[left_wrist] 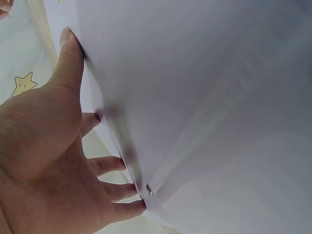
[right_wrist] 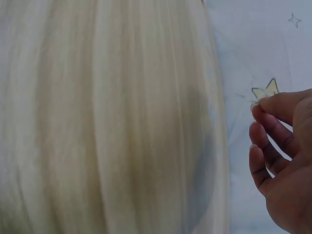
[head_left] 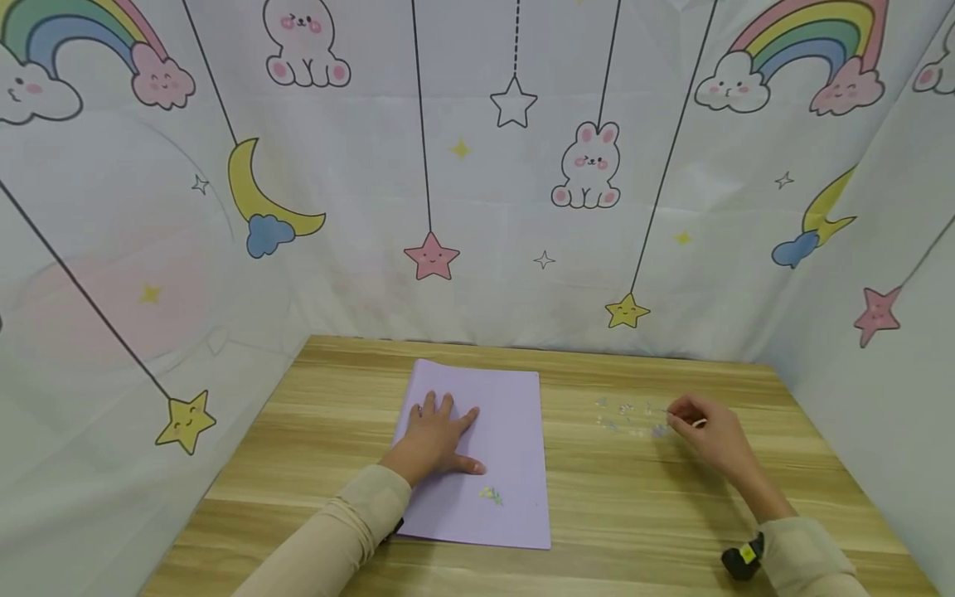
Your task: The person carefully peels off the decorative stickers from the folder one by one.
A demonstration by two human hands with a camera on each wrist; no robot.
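My left hand (head_left: 433, 438) rests with spread fingers on a lilac booklet (head_left: 507, 431) that lies on the table. In the left wrist view its fingertips touch the pale cover (left_wrist: 219, 122) near a small metal eyelet (left_wrist: 149, 190). A small yellow and green flower sticker (head_left: 491, 495) sits on the lower part of the booklet. Over to the right, my right hand (head_left: 712, 435) pinches a small, thin, see-through piece between thumb and forefinger; its exact kind is too small to tell. Several tiny clear and pastel pieces (head_left: 627, 408) lie scattered just left of that hand.
The wood-grain table (head_left: 612, 514) runs back to a white cloth (head_left: 515, 307) printed with stars, rabbits and rainbows, which also hangs at both sides. Black wrist cameras sit at both cuffs, the right one (head_left: 742, 560) marked with yellow.
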